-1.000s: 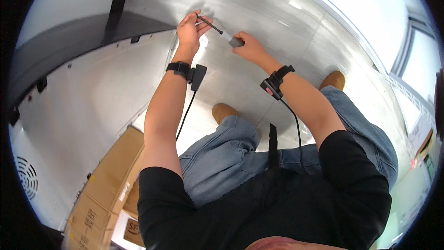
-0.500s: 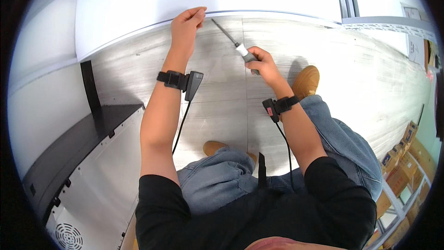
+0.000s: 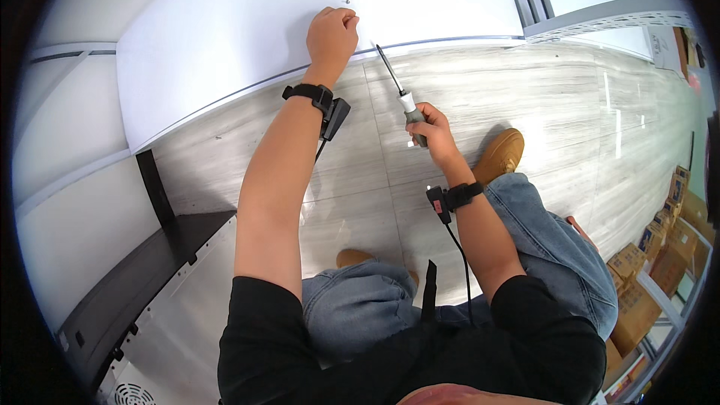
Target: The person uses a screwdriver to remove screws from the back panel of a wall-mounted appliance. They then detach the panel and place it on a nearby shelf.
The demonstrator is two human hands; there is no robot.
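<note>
My left hand [image 3: 332,37] reaches over a flat white board [image 3: 225,37], its thumb and fingers pinched together at the near end of a row of small screws [image 3: 347,1]. Whatever the fingertips hold, if anything, is hidden. Wrapped in the fingers of my right hand [image 3: 435,135] is a screwdriver [image 3: 406,100] with a grey and white handle. Its dark tip points away from me, beside the board's near edge and to the right of my left hand.
A black and light metal panel [image 3: 195,240] with a round vent stands at the left. Cardboard boxes [image 3: 637,315] are stacked by a metal rack at the lower right. A grey metal rail [image 3: 600,16] runs off the board's right end. The floor [image 3: 352,165] is pale, wood-patterned.
My left hand has moved to the right and farther over the board. The row of screws has come into view. My right hand sits slightly lower in view, still gripping the screwdriver.
</note>
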